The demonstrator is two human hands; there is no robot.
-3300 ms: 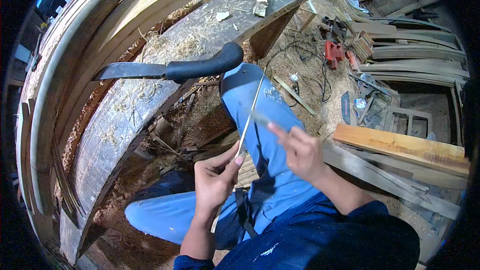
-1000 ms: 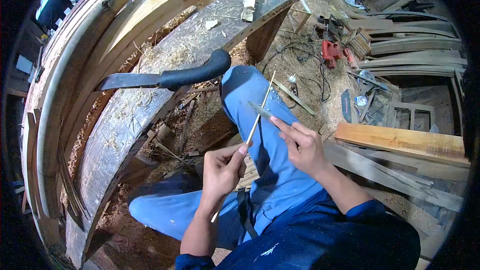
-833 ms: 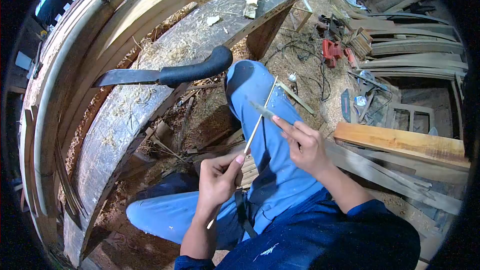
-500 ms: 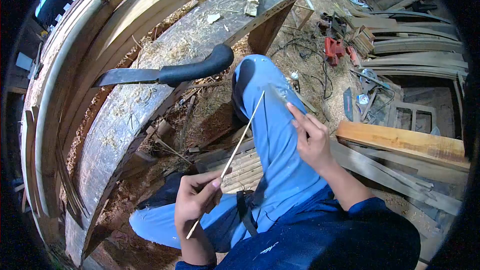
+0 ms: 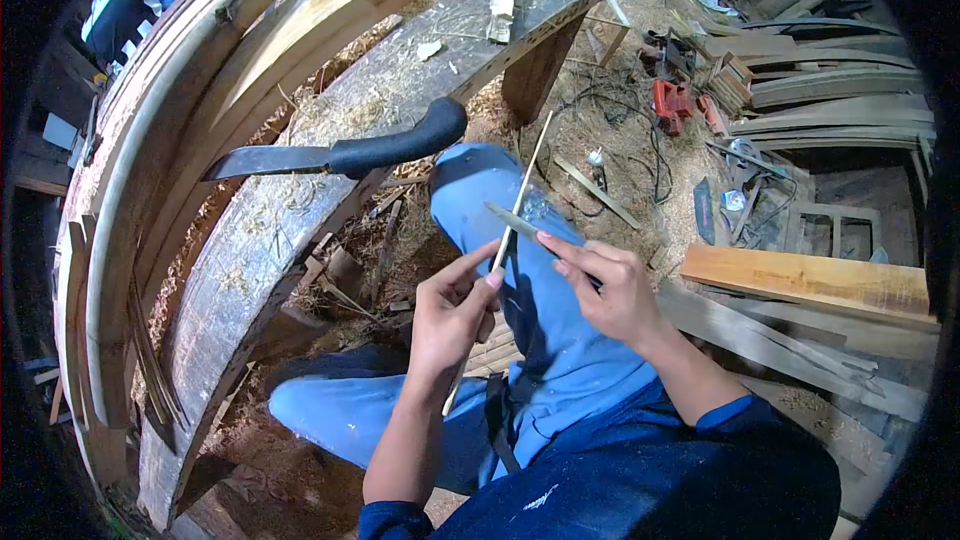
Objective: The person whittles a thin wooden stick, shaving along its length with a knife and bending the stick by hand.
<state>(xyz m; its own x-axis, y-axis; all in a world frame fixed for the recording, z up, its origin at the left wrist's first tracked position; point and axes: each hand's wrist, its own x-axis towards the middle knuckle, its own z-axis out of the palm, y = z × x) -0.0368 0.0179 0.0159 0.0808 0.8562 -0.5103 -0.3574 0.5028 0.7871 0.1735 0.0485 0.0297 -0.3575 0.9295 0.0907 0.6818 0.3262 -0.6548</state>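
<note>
My left hand (image 5: 453, 318) pinches a thin pale wooden stick (image 5: 529, 168) between thumb and fingers, its upper end slanting up over my knee and its lower end showing below the wrist. My right hand (image 5: 610, 290) is closed on a small knife (image 5: 508, 217); the handle is mostly hidden in my fingers. The narrow blade points up and left and crosses the stick just above my left fingers. A large knife with a black handle (image 5: 405, 143) lies on the plank bench (image 5: 250, 230) beyond my left hand.
Long curved timbers (image 5: 150, 170) stand along the left. A red tool (image 5: 671, 105) and a cable lie among sawdust on the right floor. Near my right elbow is an orange-brown wooden beam (image 5: 805, 278). Part of another person (image 5: 120, 10) shows at top left.
My left hand has moved up and right with the stick, now steeper. The small knife, blurred before, now crosses the stick. My raised knee has shifted left.
</note>
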